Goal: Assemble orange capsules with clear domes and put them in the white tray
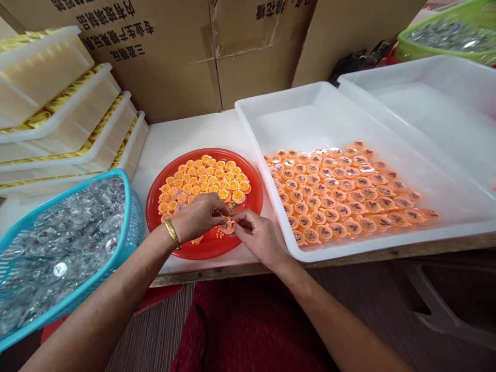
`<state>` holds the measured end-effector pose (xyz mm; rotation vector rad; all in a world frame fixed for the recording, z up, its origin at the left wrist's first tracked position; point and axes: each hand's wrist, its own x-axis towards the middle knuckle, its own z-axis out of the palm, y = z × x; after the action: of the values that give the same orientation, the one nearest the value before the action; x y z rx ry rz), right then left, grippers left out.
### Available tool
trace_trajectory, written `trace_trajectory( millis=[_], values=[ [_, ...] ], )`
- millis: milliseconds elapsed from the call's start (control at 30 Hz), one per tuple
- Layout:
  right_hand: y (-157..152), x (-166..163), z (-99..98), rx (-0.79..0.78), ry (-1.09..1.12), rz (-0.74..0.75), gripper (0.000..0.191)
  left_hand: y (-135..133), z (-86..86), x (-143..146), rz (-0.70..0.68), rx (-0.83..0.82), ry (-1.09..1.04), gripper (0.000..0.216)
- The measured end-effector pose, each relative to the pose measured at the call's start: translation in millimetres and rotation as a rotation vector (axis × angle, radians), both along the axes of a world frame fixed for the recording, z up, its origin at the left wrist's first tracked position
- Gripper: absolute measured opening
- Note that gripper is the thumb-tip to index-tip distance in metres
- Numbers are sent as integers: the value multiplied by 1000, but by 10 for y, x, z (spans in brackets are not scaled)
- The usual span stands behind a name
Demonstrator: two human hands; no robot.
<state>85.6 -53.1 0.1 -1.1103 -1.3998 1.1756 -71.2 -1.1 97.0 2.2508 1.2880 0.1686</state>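
Over the front part of a round red tray (pixel 205 250), both hands meet with their fingers pinched together. My left hand (pixel 197 214), with a gold bracelet at the wrist, and my right hand (pixel 258 235) are closed around a small orange cup-shaped piece (pixel 226 227). My fingertips partly cover this piece. Behind the hands, the tray bears many similar orange cups (pixel 205 178) with yellow contents. A few loose yellow-orange beads (pixel 220 234) lie on the tray just below the held piece.
A white bin (pixel 294 129) to the right holds rows of orange cups with dark-printed tops. A blue basket (pixel 126 206) of clear plastic pieces stands at left. Stacked white trays (pixel 70 124) rise behind it. Cardboard boxes (pixel 174 77) line the back; a green basket (pixel 411 46) is far right.
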Motion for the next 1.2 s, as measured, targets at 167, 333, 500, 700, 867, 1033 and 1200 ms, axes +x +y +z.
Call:
trace_trajectory(
  millis=[167, 333, 500, 700, 867, 1033, 1200],
  values=[
    [3, 23, -2, -104, 108, -5, 9, -19, -64, -53, 76, -115, -75, 12],
    [-13, 45, 92, -148, 172, 39, 12, -119, -228, -107, 173, -321, -254, 26],
    [-54, -11, 188, -184, 227, 19, 18, -269, -251, -83, 257, -326, -398, 28],
    [-65, -62, 296, -253, 330, -18, 14, -450, -301, 1, 400, -194, -533, 23],
    [-33, -81, 362, -119, 203, -129, 12, -554, -361, 40, 479, -198, -589, 33],
    [-67, -80, 484, -169, 219, -54, 11, -604, -332, 62, 429, -65, -457, 40],
    [106, 223, 700, -180, 178, 15, 13, -608, -314, 136, 456, -138, -560, 38]
  ],
)
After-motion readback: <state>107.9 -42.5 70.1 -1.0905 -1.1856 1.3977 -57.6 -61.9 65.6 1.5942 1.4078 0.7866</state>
